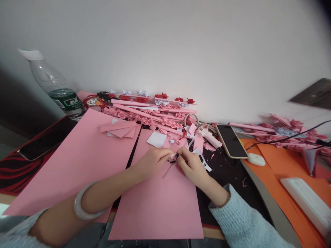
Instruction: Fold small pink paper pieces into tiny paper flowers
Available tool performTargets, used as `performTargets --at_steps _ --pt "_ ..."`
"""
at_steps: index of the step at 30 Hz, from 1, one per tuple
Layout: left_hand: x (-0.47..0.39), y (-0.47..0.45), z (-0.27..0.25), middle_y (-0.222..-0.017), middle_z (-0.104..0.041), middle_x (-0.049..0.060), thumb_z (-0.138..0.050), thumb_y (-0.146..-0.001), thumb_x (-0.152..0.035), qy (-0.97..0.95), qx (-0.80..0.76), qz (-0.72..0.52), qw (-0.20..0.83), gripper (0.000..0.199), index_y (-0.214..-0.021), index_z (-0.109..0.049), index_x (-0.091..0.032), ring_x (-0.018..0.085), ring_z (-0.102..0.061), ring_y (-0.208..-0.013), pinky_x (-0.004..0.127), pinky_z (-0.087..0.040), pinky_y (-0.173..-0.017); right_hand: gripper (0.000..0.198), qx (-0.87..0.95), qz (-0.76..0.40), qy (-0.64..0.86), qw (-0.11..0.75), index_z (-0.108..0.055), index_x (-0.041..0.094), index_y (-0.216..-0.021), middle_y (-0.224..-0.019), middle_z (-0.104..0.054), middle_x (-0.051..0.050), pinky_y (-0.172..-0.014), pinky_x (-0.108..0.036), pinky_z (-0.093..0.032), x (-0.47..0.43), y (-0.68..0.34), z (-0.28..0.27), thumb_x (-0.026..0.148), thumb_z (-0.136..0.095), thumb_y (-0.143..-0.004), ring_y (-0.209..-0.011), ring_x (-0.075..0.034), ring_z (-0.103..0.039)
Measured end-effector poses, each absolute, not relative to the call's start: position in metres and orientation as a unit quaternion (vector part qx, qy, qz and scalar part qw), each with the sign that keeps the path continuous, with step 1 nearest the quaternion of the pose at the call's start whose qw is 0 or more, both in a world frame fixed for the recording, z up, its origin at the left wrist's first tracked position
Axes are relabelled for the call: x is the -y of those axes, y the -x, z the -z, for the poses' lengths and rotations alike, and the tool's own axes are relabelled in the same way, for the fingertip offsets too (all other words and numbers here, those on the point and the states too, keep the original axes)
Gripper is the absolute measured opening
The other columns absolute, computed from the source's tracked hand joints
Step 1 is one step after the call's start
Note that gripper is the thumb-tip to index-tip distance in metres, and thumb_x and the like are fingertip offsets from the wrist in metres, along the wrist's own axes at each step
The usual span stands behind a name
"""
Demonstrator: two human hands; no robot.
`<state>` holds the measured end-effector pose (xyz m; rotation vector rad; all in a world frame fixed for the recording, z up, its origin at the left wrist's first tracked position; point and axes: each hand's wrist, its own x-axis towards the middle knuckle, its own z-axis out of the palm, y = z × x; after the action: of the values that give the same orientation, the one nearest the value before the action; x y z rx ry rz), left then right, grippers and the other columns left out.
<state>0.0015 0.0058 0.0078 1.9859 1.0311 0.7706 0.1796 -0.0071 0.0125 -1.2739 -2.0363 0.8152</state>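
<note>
My left hand (157, 160) and my right hand (190, 162) meet over a pink paper sheet (160, 213). Between their pinched fingertips is a small piece of pale pink paper (173, 156), partly covered by the fingers. A thin stick (168, 171) slants down to the left just below the fingertips; I cannot tell whether a hand holds it. Right behind the hands lie a white paper square (156, 139) and pink paper scraps. A pink glue gun (210, 136) rests beyond my right hand.
Rows of pink paper flowers (144, 120) and rolled sticks line the wall. A water bottle (55, 82) stands at left. At right are a phone (231, 141), a white mouse (256, 159), orange sheets (274, 172), a white keyboard (307, 203) and a black cable (292, 137).
</note>
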Motion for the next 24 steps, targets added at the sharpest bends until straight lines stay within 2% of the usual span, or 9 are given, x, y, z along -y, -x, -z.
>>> performTargets --at_steps 15,19,24 --pt "-0.0050 -0.0015 -0.0039 -0.081 -0.067 0.001 -0.039 -0.088 -0.023 -0.786 -0.407 -0.302 0.354 0.026 -0.086 -0.064 -0.017 0.013 -0.058 -0.072 0.021 -0.040 -0.064 0.014 0.763 -0.316 0.475 0.302 -0.043 0.019 -0.074 -0.055 -0.050 0.004 -0.052 -0.021 -0.036 0.0069 -0.1800 -0.0127 0.014 -0.039 -0.086 -0.049 -0.010 -0.048" --pt "-0.0044 -0.0033 -0.0059 -0.082 -0.067 0.002 -0.042 -0.086 -0.024 -0.762 -0.427 -0.312 0.375 0.024 -0.088 -0.065 -0.017 0.014 -0.058 -0.073 0.021 -0.041 -0.064 0.014 0.749 -0.337 0.477 0.313 -0.045 0.019 -0.074 -0.055 -0.051 0.004 -0.052 -0.022 -0.037 0.0078 -0.1804 -0.0121 0.015 -0.039 -0.086 -0.050 -0.011 -0.048" --pt "-0.0041 -0.0057 -0.0102 -0.080 -0.066 0.003 -0.046 -0.084 -0.028 -0.718 -0.419 -0.324 0.451 0.024 -0.086 -0.066 -0.014 0.015 -0.059 -0.076 0.022 -0.044 -0.066 0.016 0.708 -0.388 0.475 0.351 -0.046 0.018 -0.073 -0.056 -0.048 0.004 -0.051 -0.022 -0.037 0.0070 -0.1798 -0.0071 0.021 -0.040 -0.088 -0.050 -0.011 -0.047"
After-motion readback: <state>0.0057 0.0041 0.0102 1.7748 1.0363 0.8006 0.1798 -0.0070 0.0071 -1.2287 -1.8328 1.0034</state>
